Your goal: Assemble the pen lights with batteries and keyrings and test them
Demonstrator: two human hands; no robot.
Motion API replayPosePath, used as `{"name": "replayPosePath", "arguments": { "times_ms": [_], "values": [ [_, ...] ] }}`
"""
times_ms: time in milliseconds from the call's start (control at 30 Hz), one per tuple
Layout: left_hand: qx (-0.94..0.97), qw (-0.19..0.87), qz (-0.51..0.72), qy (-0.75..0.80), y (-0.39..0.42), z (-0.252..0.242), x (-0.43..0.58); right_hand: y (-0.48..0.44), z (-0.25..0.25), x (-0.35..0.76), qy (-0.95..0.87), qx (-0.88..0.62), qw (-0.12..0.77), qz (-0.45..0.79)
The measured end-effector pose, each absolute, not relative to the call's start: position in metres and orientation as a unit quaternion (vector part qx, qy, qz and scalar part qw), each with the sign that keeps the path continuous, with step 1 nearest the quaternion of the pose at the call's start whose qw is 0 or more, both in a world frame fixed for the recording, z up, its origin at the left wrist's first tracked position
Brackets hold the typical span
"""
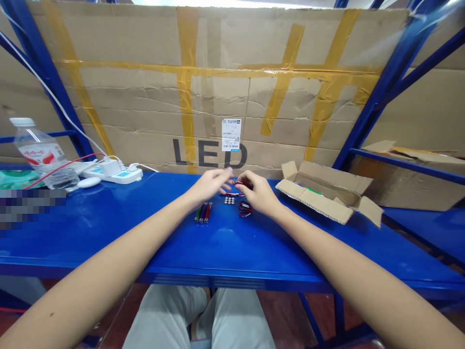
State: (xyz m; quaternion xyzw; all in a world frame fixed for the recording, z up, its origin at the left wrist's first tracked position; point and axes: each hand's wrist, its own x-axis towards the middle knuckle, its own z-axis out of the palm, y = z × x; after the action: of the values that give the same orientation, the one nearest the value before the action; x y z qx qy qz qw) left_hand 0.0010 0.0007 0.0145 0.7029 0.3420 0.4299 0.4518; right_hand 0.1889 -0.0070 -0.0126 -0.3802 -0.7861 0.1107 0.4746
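My right hand is closed with thumb and fingers around a small red metal tube, mostly hidden by the fingers. Close to the tube's left end, my left hand has its fingers stretched and apart, slightly blurred, with nothing visible in them. Beneath the hands lies another slim red tube. Several small silver button cells sit grouped in front of it. Dark red looped pieces like carabiner clips lie by my right hand. Three slim tubes, green, purple and red, lie side by side below my left hand.
An open cardboard box with a few coloured items stands on the right of the blue table. At the left are a power strip, a white oval object, cables and a plastic bottle. A taped cardboard sheet rises behind.
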Motion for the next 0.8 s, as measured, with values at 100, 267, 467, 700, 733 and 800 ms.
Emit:
{"name": "replayPosePath", "arguments": {
  "times_ms": [100,267,467,700,733,800],
  "values": [
    [0.615,0.552,0.498,0.262,0.009,0.022,-0.010,-0.001,-0.017,0.188,-0.727,-0.399,0.505,0.237],
    [0.585,0.565,0.543,0.207,0.014,0.027,-0.027,0.002,-0.017,0.186,-0.677,-0.387,0.531,0.332],
    [0.565,0.578,0.549,0.214,0.011,0.025,-0.026,-0.002,-0.017,0.183,-0.661,-0.367,0.534,0.380],
    [0.623,0.512,0.499,0.316,0.012,0.022,-0.017,-0.004,-0.015,0.180,-0.644,-0.365,0.547,0.391],
    [0.652,0.469,0.485,0.345,0.011,0.019,-0.013,-0.004,-0.014,0.180,-0.639,-0.372,0.558,0.377],
    [0.730,0.364,0.455,0.356,0.007,0.012,-0.003,-0.006,-0.012,0.180,-0.620,-0.384,0.584,0.357]
  ]
}}
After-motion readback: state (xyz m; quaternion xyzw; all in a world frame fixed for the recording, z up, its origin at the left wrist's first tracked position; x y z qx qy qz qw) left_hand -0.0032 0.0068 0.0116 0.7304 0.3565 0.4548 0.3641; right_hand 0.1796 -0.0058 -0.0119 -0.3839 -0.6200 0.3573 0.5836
